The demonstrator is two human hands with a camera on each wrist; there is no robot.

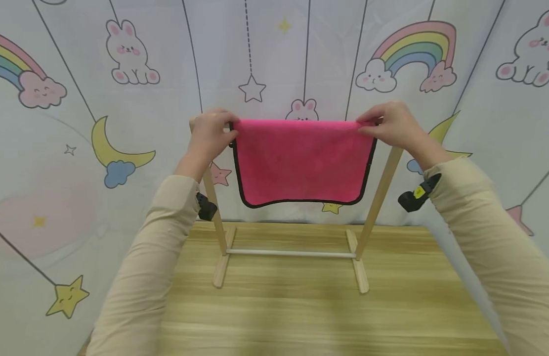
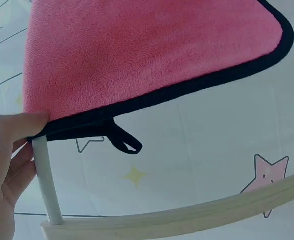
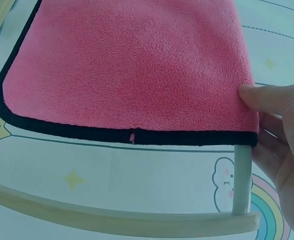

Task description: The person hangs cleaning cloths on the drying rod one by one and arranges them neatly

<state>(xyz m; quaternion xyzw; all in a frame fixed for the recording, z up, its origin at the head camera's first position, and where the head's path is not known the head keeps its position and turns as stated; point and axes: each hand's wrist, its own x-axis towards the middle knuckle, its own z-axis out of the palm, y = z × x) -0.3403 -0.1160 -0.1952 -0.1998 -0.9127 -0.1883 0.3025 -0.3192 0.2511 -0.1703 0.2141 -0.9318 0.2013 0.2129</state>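
Observation:
A pink plush towel (image 1: 301,163) with black edging hangs folded over the white top rail (image 2: 47,185) of a wooden drying rack (image 1: 383,190). At the fold's left end, my left hand (image 1: 209,136) pinches the towel between thumb and fingers. My right hand (image 1: 396,126) pinches the right end of the fold the same way, thumb on the front, fingers behind. A small black hanging loop (image 2: 125,141) sticks out from the left edging in the left wrist view. The towel covers most of the top rail; short bare ends show beside it.
The rack's feet (image 1: 362,274) stand on a wood-grain table (image 1: 296,316), joined by a low white bar (image 1: 292,253). Close behind hangs a pale curtain (image 1: 176,64) printed with rabbits, rainbows, moons and stars. A black wrist camera (image 1: 414,198) sits at my right cuff.

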